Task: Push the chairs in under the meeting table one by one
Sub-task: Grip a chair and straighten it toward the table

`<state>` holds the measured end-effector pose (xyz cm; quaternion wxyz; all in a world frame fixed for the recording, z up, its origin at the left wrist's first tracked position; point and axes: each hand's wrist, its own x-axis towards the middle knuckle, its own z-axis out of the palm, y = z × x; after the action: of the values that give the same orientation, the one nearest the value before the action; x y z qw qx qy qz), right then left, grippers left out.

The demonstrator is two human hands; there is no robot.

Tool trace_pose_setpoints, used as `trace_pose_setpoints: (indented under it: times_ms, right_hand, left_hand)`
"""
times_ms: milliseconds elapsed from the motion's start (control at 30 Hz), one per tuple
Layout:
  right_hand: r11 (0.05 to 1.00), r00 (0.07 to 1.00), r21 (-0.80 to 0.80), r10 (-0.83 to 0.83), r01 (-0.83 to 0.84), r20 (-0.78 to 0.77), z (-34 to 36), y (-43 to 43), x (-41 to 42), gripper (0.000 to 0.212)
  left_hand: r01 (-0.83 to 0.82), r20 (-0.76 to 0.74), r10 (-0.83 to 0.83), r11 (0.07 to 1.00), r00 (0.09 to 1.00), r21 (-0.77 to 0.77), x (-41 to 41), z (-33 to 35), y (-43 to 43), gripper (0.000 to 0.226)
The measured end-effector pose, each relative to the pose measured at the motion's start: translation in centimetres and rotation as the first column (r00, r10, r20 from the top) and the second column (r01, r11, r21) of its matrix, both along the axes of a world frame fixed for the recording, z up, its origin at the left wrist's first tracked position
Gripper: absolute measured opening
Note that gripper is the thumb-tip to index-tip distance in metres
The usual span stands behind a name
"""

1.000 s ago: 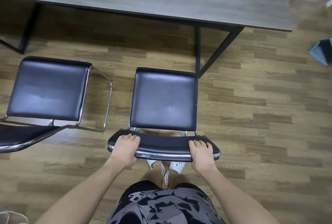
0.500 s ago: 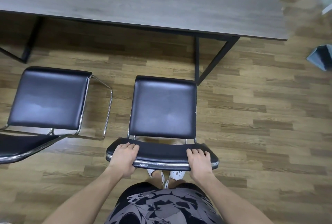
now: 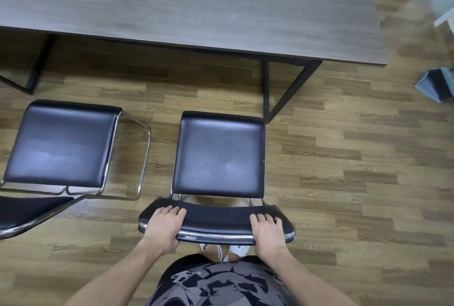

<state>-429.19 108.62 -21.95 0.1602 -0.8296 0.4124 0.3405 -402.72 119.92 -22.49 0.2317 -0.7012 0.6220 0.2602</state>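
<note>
A black padded chair (image 3: 218,153) with a chrome frame stands right in front of me, its seat facing the grey meeting table (image 3: 186,3). My left hand (image 3: 164,226) grips the left end of its backrest top, and my right hand (image 3: 267,232) grips the right end. The seat's front edge lies short of the table edge, close beside the table's black right leg (image 3: 266,92). A second black chair (image 3: 61,143) stands to the left, also out from the table.
The floor is wood-look planks. Another black table leg (image 3: 36,67) stands at the far left. A blue-grey object (image 3: 434,84) sits on the floor at the right edge. My white shoes show below the backrest.
The chair and both hands sit lower in view and the table fills more of the top; the seat's front edge looks slightly farther from the table edge. My grip is unchanged.
</note>
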Motion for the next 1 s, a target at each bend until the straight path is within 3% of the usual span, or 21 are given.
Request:
trace_pose_setpoints:
  times_ms: [1000]
  right_hand:
    - [0.999,1.0,-0.028,-0.021,0.021,0.021,-0.3,-6.3,3.9,0.055]
  left_hand:
    - [0.043,0.008,-0.043,0.999,0.999,-0.022,4.5,-0.1,-7.0,0.045]
